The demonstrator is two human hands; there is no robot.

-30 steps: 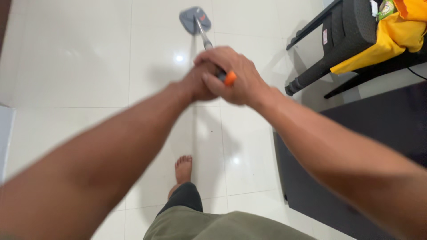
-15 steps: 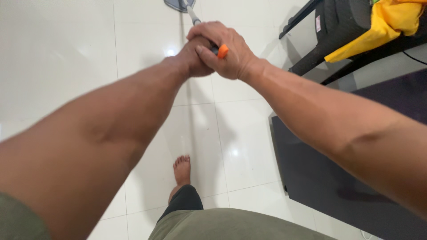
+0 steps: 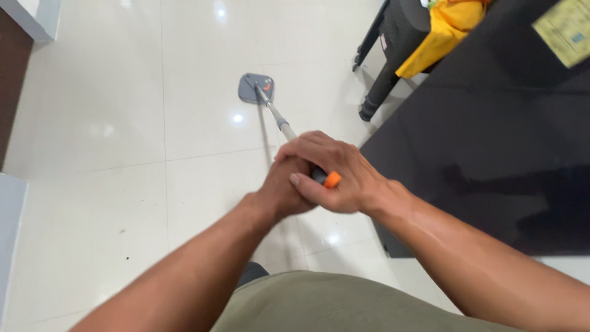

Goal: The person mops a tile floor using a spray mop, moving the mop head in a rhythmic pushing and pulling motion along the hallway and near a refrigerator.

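Both hands are clamped together on the top of a mop handle (image 3: 279,123), the right hand (image 3: 335,175) wrapped over the left hand (image 3: 284,190) beside the orange end cap (image 3: 332,179), while the grey mop head (image 3: 255,88) lies flat on the white tiled floor (image 3: 123,123) near a black chair (image 3: 393,43).

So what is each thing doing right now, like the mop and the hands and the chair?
mop: grey head flat on the white floor, pole slanting up to the hands
orange mop end: poking out between the fingers
left hand: closed round the pole, under the right hand
right hand: closed round the pole top
black chair: standing upright
yellow cloth: draped over the chair
black table: shiny top, paper lying at its far corner
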